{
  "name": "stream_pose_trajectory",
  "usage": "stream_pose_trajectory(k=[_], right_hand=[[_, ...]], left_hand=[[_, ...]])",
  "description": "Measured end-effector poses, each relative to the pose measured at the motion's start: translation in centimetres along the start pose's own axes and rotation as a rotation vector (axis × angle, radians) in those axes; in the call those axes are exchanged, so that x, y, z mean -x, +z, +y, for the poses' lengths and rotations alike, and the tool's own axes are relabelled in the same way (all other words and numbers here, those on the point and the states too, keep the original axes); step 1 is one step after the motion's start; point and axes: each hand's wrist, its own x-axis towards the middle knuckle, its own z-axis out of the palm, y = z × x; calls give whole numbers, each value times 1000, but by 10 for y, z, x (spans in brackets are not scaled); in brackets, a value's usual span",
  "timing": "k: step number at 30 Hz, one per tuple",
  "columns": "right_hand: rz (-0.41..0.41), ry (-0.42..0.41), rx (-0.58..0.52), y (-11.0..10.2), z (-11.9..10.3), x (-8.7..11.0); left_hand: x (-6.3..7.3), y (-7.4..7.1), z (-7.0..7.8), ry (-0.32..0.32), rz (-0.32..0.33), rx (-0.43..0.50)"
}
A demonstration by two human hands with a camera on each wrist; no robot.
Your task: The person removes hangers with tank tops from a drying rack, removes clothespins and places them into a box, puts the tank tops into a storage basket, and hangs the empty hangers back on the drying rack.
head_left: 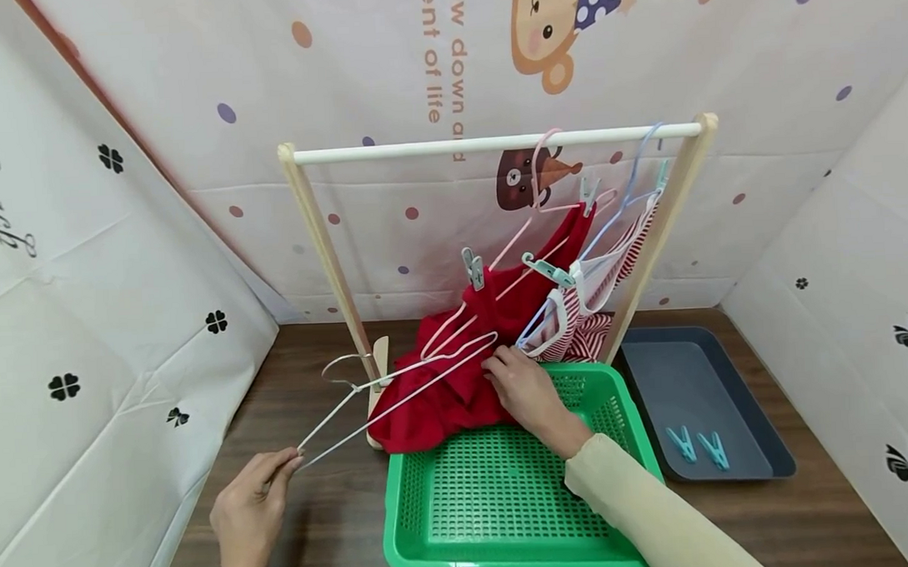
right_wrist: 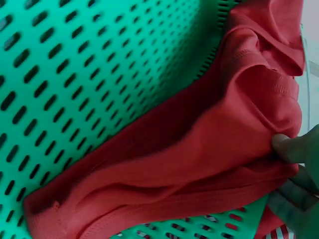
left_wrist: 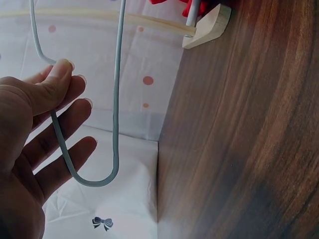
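Note:
My left hand (head_left: 255,499) pinches one end of a white clothes hanger (head_left: 357,389) between thumb and index finger, the other fingers loosely spread in the left wrist view. The hanger slants up to the right, its far end over red cloth. There my right hand (head_left: 529,389) pinches a fold of a red garment (right_wrist: 199,144), which lies along the green basket (head_left: 393,527) in the right wrist view. Behind, another piece of red clothing (head_left: 525,285) hangs on a pink hanger (head_left: 535,180), clipped by clothespins (head_left: 473,270). Where the two red pieces part is unclear.
A wooden rack with a white rod (head_left: 419,149) stands behind the basket. On its right, a striped garment (head_left: 587,329) hangs from a blue hanger (head_left: 632,177). Farther right, a grey tray (head_left: 698,383) holds two blue clothespins (head_left: 682,444). Printed cloth walls surround the wooden table (head_left: 320,530).

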Motion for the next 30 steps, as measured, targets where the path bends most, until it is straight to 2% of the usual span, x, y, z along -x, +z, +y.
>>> stream_pose_trajectory(k=[6,10,15,19,21,23,26,30], right_hand=[[30,99,-111,-2,2,1],[46,188,-186,-2,2,2],[112,248,-314,-3,4,3],[212,211,-400,-2,8,3],[272,165,-428,-1,10,3],[292,106,-439,-1,14,4],[240,14,-386,-4,17,4],[149,-44,-252,-8,14,0]], left_hand=[[-2,-2,3,-55,-9,-34],[-3,-3,4,-68,-5,-54],[-3,-4,4,-83,8,-57],[-3,-3,4,-82,27,-67],[-3,-2,4,-86,31,-69],[-3,-1,4,-92,32,-74],[-3,0,4,-98,36,-84],[-4,1,5,-107,26,-82]])
